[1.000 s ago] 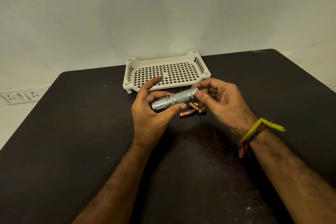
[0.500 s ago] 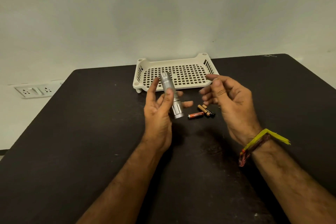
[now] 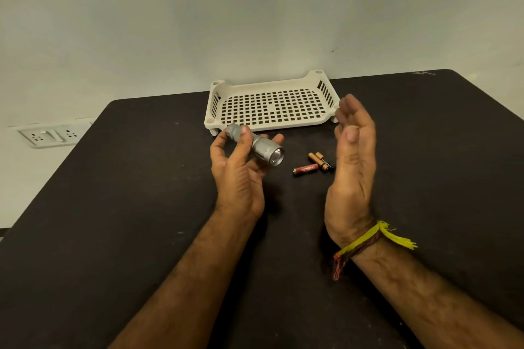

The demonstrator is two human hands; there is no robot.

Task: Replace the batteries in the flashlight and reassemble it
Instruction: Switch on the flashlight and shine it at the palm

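Observation:
My left hand [image 3: 239, 170] grips a silver flashlight [image 3: 262, 147] above the black table [image 3: 113, 207]. The flashlight lies tilted across my fingers, lens end pointing toward me and to the right, tail cap up by my thumb. My right hand [image 3: 353, 167] hovers to the right, palm turned left, fingers apart and holding nothing. Between the hands, three small batteries lie on the table: a red one [image 3: 305, 169] and two black-and-copper ones [image 3: 321, 161] side by side, partly hidden by my right hand.
A cream perforated plastic tray [image 3: 269, 88] stands at the table's far edge against the wall, just behind both hands. A white socket strip [image 3: 54, 135] is on the wall at the left. A yellow and red thread band [image 3: 365, 244] wraps my right wrist.
My right hand let go of the flashlight's tail and drew back to the right, opening. My left hand swung the flashlight round from lying sideways to lens end toward me.

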